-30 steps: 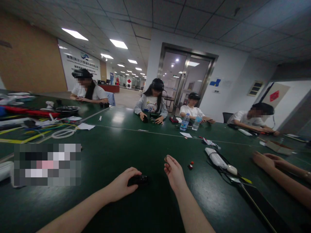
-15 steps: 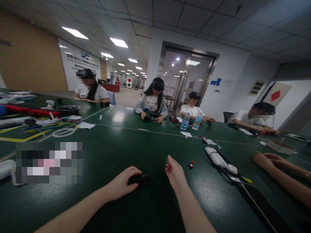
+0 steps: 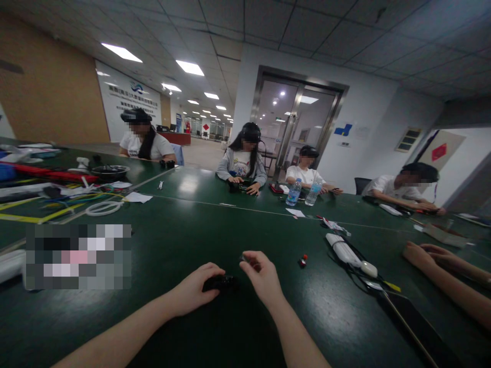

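My left hand [image 3: 197, 287] is closed around a small black object [image 3: 224, 282] on the dark green table [image 3: 184, 240]; its kind is too dark to make out. Close by on the right, my right hand [image 3: 261, 276] is raised over the table with thumb and fingers in a pinch. A tiny greyish piece [image 3: 244, 259] shows at the fingertips, too small to name. Further right lies a small red and black item [image 3: 303, 261], apart from both hands.
A white power strip [image 3: 341, 250] with a dark cable lies to the right, near a dark flat panel [image 3: 418, 322] and another person's forearms [image 3: 445, 276]. Two water bottles [image 3: 303, 193] stand farther back. Cables and tools [image 3: 57, 197] crowd the left; several people sit across.
My right hand has moved left, nearer the black object, and turned its fingertips toward it. My left hand has stayed in place. The view has shifted slightly.
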Demonstrator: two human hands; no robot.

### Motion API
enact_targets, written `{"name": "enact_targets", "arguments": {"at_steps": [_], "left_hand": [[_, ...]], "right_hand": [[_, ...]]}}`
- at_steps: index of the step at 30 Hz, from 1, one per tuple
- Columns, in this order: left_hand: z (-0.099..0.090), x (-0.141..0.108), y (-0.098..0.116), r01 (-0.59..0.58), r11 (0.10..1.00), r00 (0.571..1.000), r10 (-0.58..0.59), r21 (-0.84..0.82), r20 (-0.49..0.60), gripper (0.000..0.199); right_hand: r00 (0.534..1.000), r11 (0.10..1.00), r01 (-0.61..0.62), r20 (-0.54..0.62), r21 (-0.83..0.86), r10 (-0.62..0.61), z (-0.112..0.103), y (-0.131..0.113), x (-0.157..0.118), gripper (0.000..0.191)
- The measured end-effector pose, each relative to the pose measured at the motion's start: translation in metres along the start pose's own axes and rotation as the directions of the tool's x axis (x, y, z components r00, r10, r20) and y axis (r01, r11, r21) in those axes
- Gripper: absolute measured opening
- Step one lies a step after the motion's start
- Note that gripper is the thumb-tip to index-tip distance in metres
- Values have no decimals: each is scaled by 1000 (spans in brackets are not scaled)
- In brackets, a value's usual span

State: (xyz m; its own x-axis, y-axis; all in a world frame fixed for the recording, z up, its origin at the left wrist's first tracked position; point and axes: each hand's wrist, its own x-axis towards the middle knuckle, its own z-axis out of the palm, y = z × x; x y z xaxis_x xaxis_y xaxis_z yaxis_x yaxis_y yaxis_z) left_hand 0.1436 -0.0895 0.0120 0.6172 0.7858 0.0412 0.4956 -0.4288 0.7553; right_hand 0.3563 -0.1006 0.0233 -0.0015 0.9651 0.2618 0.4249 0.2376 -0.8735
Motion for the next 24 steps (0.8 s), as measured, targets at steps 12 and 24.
{"name": "enact_targets", "arguments": {"at_steps": [12,24], "left_hand": [[0,0,3,-50,999,999,50,-5,-16,34],[0,-2,4,-23,1000,999,23,-7,-36,33]], "right_hand": [[897,967,75,440,-244,41,9,-10,-9,20],[896,949,134,443,-284,7,10,-11,-12,20]]}}
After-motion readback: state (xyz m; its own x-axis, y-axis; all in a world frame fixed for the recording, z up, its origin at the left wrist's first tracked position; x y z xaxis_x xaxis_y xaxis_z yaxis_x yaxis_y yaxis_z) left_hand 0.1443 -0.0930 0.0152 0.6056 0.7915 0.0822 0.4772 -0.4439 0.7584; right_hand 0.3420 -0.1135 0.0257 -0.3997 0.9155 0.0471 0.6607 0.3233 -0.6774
